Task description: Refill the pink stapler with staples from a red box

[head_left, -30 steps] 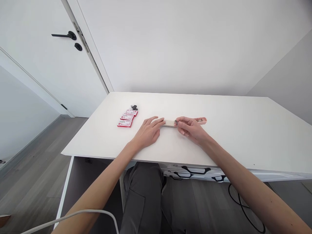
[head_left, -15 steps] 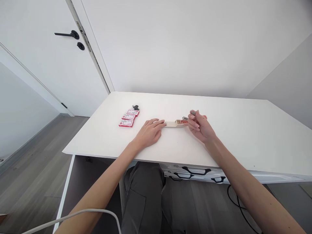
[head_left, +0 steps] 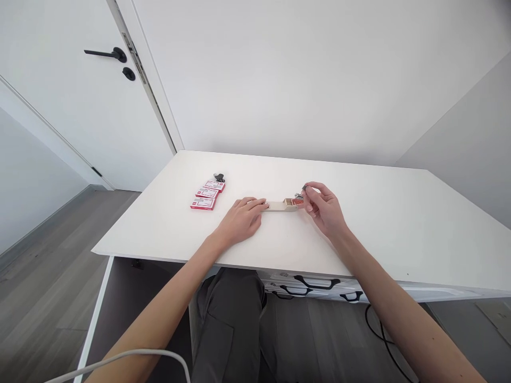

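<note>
Device (head_left: 277, 207): slim and beige, with a small compartment and a reddish part towards its right end, lying at centre frame on the white tabletop (head_left: 391, 223)
Left hand (head_left: 240, 222): fingers loosely extended and slightly parted, tips resting on the beige left end
Right hand (head_left: 324, 209): just right of centre, thumb and forefinger pinching a small dark piece (head_left: 305, 187), the other fingers curled
Boxes (head_left: 207, 194): three, red and white, overlapping in a row left of centre, a black object (head_left: 219, 177) just beyond them
</note>
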Demonstrator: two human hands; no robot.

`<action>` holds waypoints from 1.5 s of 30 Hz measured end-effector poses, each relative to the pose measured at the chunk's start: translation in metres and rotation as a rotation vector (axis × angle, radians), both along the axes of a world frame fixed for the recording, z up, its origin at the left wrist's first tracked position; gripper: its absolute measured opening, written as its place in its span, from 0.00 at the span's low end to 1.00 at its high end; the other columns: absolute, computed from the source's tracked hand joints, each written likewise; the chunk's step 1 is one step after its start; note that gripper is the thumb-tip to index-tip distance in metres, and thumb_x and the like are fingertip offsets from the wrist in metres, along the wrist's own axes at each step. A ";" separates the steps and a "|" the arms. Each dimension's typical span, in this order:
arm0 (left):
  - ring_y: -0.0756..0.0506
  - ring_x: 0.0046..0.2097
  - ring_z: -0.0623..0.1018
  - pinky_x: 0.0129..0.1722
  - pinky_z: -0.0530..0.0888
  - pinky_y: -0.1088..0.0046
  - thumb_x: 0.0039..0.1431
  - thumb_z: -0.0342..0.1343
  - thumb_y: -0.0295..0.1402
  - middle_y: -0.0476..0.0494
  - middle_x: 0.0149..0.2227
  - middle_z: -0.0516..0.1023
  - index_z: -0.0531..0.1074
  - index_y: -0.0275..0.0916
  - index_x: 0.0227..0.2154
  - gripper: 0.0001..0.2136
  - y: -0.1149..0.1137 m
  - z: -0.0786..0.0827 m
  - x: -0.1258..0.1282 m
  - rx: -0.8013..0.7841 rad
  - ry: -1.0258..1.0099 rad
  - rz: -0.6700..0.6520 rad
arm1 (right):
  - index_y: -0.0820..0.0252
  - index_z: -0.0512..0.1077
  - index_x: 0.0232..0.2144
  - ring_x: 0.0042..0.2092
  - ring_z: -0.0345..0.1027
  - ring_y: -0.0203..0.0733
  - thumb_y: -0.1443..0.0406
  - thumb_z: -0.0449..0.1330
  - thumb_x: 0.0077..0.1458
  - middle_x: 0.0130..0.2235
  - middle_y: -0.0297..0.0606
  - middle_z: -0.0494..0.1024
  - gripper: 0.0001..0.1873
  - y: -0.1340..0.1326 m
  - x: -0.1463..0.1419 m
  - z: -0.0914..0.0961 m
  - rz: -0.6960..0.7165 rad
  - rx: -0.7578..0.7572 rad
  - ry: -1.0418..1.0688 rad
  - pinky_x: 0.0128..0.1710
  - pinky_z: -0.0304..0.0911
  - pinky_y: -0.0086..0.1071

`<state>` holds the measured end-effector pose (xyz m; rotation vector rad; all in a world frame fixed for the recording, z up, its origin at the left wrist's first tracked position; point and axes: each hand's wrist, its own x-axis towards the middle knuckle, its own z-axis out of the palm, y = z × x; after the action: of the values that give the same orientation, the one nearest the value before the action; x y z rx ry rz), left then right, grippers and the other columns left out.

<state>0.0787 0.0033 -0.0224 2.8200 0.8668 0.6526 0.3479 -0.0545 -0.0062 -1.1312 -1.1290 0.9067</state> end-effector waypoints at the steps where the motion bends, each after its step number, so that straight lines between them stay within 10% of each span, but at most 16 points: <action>1: 0.36 0.66 0.71 0.63 0.70 0.50 0.70 0.48 0.28 0.43 0.67 0.74 0.73 0.44 0.63 0.22 0.000 0.000 0.000 0.002 0.001 0.002 | 0.47 0.74 0.43 0.32 0.72 0.43 0.44 0.68 0.57 0.26 0.31 0.71 0.21 0.000 -0.002 -0.001 -0.026 0.009 -0.029 0.24 0.59 0.34; 13: 0.36 0.66 0.70 0.64 0.69 0.50 0.71 0.48 0.30 0.43 0.67 0.74 0.73 0.43 0.63 0.21 0.001 0.000 0.000 0.008 0.002 0.009 | 0.50 0.79 0.45 0.35 0.80 0.44 0.50 0.58 0.70 0.47 0.41 0.83 0.15 -0.006 -0.017 -0.008 -0.380 0.259 -0.549 0.39 0.71 0.42; 24: 0.37 0.66 0.70 0.63 0.70 0.52 0.71 0.47 0.31 0.46 0.67 0.74 0.73 0.45 0.63 0.21 -0.001 0.006 0.001 -0.013 0.023 0.050 | 0.52 0.79 0.44 0.44 0.75 0.50 0.61 0.57 0.71 0.41 0.38 0.86 0.10 0.006 0.001 -0.016 -0.622 0.494 -0.927 0.53 0.63 0.49; 45: 0.34 0.70 0.67 0.67 0.67 0.49 0.69 0.49 0.31 0.44 0.66 0.75 0.75 0.41 0.61 0.21 -0.003 0.007 0.006 0.003 0.044 0.320 | 0.50 0.80 0.42 0.51 0.75 0.54 0.65 0.63 0.66 0.35 0.35 0.87 0.06 0.006 -0.002 -0.018 -0.398 0.523 -0.932 0.58 0.58 0.54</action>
<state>0.0849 0.0005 -0.0157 2.7306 1.3421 0.6294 0.3457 -0.0481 -0.0244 -1.2791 -1.6605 -0.2942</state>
